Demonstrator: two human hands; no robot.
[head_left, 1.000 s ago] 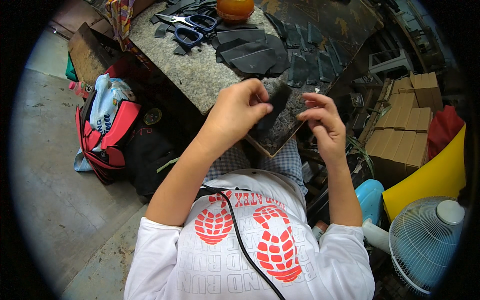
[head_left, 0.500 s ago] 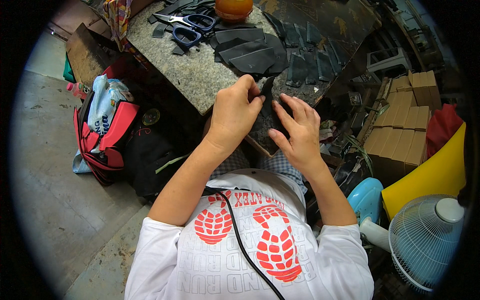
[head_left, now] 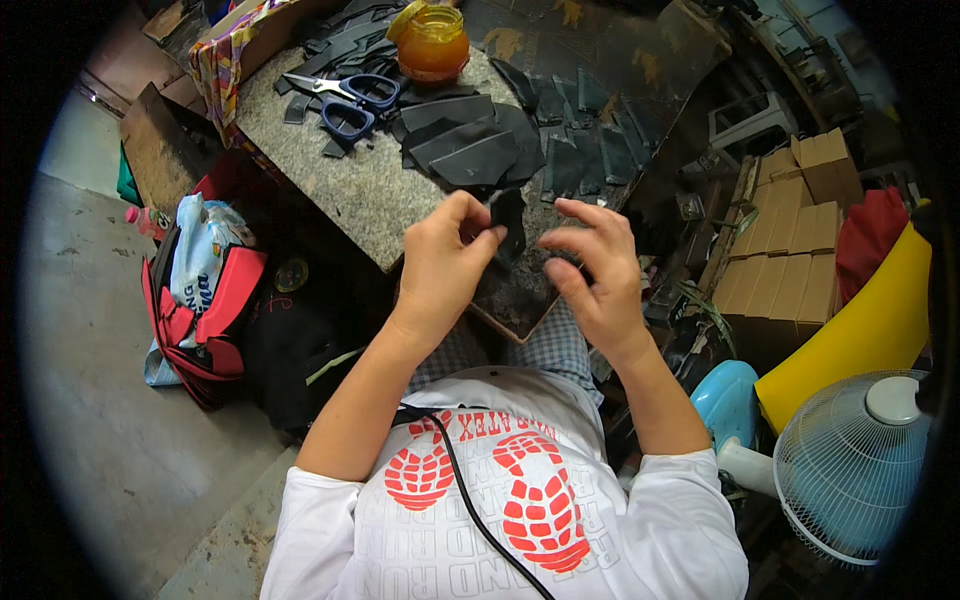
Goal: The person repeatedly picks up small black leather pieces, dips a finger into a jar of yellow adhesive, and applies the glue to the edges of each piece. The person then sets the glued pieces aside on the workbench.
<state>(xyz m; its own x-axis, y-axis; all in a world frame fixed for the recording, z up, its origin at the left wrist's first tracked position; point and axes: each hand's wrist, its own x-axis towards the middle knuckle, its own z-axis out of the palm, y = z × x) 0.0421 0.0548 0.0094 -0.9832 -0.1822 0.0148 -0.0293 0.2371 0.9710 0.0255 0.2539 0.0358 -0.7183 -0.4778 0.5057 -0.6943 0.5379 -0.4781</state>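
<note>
My left hand point(head_left: 452, 252) pinches the edge of a small black leather-like piece point(head_left: 509, 222) over the near corner of the stone-topped table point(head_left: 345, 200). To its right, my right hand point(head_left: 598, 268) hovers with its fingers curved and apart, holding nothing that I can see. Just beyond my hands lies an overlapping stack of dark cut pieces point(head_left: 475, 145). Several smaller dark pieces point(head_left: 590, 160) are laid out to the right of the stack. Blue-handled scissors point(head_left: 350, 105) rest to the left, with their blades partly spread.
A jar of amber stuff point(head_left: 432, 45) stands at the back with its yellow lid tilted aside. On the right are stacked brown boxes point(head_left: 780, 265), a yellow sheet point(head_left: 850, 335) and a fan point(head_left: 850, 470). A black bag point(head_left: 300, 330) is at the left.
My right hand has lifted off the black piece and its fingers have spread. My left hand keeps its pinch. The head view has shifted, bringing more of the jar into sight.
</note>
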